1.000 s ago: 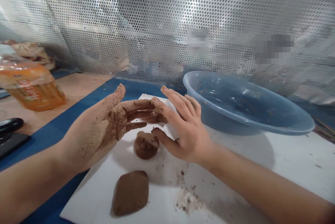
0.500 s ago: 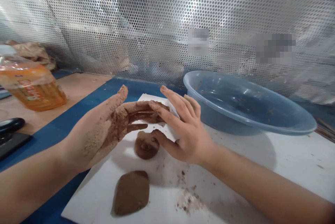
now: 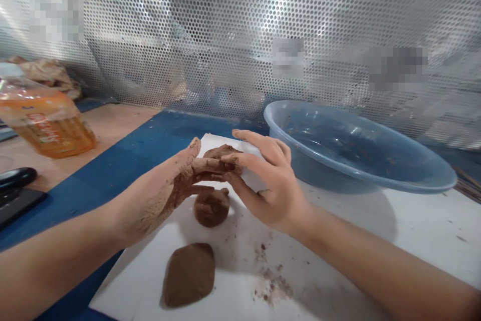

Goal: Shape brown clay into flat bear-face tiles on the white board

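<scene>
A small lump of brown clay (image 3: 220,151) sits between my left hand (image 3: 165,186) and my right hand (image 3: 270,186), pressed by the fingers of both. My left hand is smeared with clay, while my right hand is nearly clean. Just below them, a round clay piece (image 3: 211,208) with two small ear-like bumps and marks on its top stands on a white board (image 3: 240,281). Nearer me lies a flattened, rounded-diamond clay slab (image 3: 189,275), touching neither hand.
A blue plastic basin (image 3: 376,181) with clay specks inside stands behind my right hand. Crumbs of clay dot the board. A blue mat (image 3: 150,135), an orange packet (image 3: 45,123), a black object (image 3: 15,179) and a perforated metal screen (image 3: 225,35) surround the board.
My hands have closed in on the clay lump and now press it between their fingers. My left hand has turned and moved right, showing more of the lump.
</scene>
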The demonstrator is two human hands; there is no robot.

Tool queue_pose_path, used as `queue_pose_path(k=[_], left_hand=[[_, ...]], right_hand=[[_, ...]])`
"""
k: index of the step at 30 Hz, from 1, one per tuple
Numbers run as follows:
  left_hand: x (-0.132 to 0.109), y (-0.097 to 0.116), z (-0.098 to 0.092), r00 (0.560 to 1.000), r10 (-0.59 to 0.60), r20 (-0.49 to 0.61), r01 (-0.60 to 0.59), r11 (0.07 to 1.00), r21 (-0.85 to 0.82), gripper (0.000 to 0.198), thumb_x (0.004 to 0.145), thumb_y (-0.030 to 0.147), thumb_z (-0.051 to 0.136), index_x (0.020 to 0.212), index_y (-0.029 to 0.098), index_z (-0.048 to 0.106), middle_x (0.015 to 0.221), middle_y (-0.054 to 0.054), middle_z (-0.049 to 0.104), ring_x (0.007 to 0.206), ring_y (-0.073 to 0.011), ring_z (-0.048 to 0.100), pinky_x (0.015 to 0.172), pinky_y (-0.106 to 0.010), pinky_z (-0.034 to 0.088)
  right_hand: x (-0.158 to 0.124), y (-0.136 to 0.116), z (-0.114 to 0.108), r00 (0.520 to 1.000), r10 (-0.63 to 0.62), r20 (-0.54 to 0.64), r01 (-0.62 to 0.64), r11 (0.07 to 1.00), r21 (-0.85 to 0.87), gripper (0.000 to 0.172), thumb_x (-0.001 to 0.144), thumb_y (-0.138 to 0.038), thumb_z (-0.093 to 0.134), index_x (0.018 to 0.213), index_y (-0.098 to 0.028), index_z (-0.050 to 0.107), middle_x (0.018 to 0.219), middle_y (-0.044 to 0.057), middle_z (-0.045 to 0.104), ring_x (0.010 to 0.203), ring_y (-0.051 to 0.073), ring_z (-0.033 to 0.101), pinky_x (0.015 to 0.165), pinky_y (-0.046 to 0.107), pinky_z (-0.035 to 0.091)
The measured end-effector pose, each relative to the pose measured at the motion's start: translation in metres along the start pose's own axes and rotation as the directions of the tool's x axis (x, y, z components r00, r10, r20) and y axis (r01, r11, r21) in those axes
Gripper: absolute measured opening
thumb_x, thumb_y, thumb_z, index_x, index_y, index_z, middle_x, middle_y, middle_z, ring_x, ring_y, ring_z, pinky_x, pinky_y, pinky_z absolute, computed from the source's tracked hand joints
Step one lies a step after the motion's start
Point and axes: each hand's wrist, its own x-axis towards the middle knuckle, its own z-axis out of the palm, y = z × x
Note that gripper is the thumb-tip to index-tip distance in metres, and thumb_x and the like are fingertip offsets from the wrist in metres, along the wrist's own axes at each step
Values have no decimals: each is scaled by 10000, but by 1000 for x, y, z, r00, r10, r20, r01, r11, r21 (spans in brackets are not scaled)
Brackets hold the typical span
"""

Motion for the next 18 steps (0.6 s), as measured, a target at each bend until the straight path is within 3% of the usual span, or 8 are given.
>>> queue_pose_path(k=[5, 12, 18], left_hand=[[-1, -2, 2, 1000, 24, 5, -24, 997, 79, 833, 1002, 942, 522, 1358, 266, 854, 1492, -115, 840, 1357, -346, 754, 1216, -534, 591], [-1, -4, -1, 998, 63, -20, -59, 986, 155, 772, 1027, 928, 516, 1449, 368, 839, 1555, -41, 820, 1549, -339, 679, 1367, -578, 558], [-2, -1, -2, 995, 94, -10, -88, 956, 279, 862, 1018, 974, 418, 1506, 388, 820, 1577, -22, 814, 1526, -343, 701, 1450, -612, 504]], right_hand=[[2, 2, 0, 999, -1, -42, 3, 999, 46, 150, 1142, -211, 759, 1216, -322, 827, 1600, 77, 807, 1453, 304, 787, 1208, 522, 484], [3, 3, 1, 997, 23, -68, -18, 997, 70, 226, 1095, -216, 814, 1302, -305, 800, 1559, 99, 821, 1462, 313, 782, 1206, 517, 490], [3, 5, 1, 996, 34, -86, -30, 998, 53, 79, 1060, -262, 844, 1092, -299, 781, 1508, 93, 836, 1434, 340, 794, 1177, 568, 539]])
